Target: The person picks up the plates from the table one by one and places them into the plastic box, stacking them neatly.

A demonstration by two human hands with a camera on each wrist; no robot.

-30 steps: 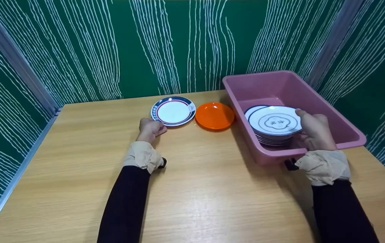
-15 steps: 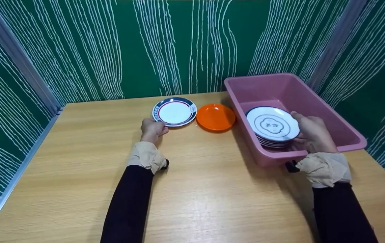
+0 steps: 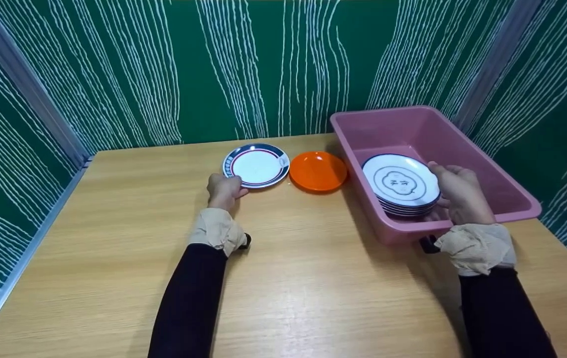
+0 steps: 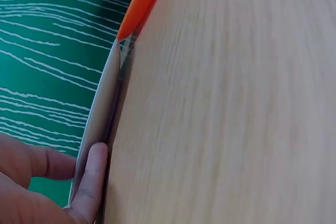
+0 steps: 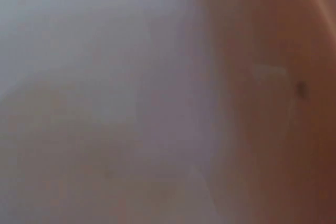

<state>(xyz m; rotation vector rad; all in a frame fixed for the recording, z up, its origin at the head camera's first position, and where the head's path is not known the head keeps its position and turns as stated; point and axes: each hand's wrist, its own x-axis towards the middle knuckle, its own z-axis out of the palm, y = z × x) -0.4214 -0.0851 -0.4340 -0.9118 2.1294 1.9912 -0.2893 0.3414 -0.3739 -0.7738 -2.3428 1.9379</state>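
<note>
My left hand (image 3: 223, 190) pinches the near left rim of a white plate with a dark blue border and red ring (image 3: 255, 166). In the left wrist view, the thumb and a finger (image 4: 94, 163) lie on either side of that plate's edge (image 4: 102, 98), close over the table. My right hand (image 3: 462, 194) reaches into the pink tub (image 3: 507, 199), curled at the right rim of a white plate with a thin blue edge and grey pattern (image 3: 398, 180). That plate tops a stack of similar plates (image 3: 407, 210). The right wrist view is too blurred to show the grip.
An orange plate (image 3: 318, 171) lies between the blue-bordered plate and the tub. The wooden table (image 3: 283, 278) runs back to a green wall with white lines (image 3: 263, 69). The tub's front wall (image 3: 412, 233) stands close to my right wrist.
The white plate in my right hand has come down and to the left, lining up over the stack in the tub. My left hand and the blue-bordered plate have barely moved.
</note>
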